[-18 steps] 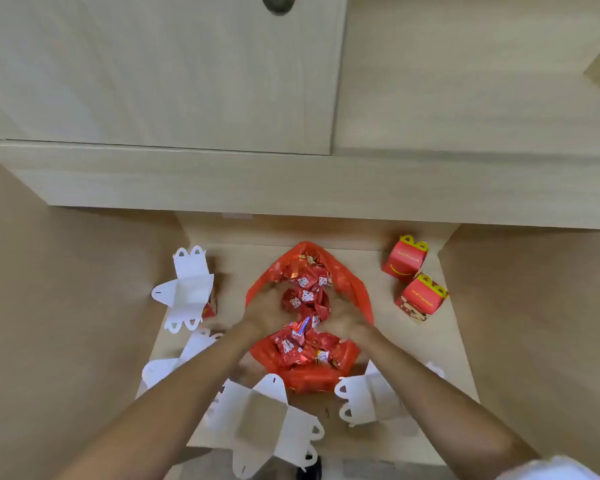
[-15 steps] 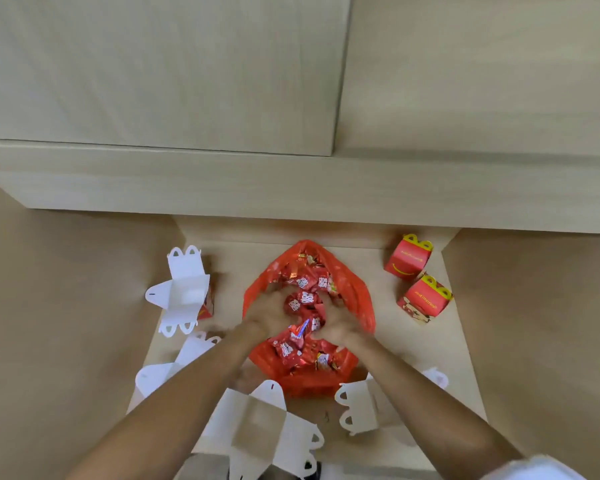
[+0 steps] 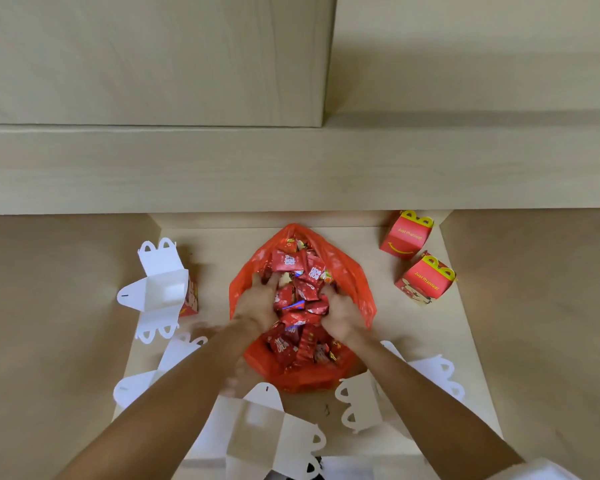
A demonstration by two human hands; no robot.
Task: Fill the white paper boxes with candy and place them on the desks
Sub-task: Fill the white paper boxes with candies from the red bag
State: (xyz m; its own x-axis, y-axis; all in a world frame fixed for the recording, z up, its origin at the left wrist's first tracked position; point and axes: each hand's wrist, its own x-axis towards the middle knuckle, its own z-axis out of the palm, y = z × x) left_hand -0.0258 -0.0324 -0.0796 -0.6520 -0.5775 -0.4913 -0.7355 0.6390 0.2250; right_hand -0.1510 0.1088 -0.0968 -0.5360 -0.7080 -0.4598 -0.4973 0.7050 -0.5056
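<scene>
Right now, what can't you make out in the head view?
- Left hand and right hand: fingers buried in the candy, grip unreadable.
- Bag bottom: hidden under candy.
- Near white box: cut off by the bottom edge.
- Left box: red panel behind it mostly hidden.

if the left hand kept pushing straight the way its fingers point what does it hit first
The left hand points away from the person into the candy in the red bag, so it would probably meet more wrapped candies first, then the bag's far wall; depth is unclear.
</scene>
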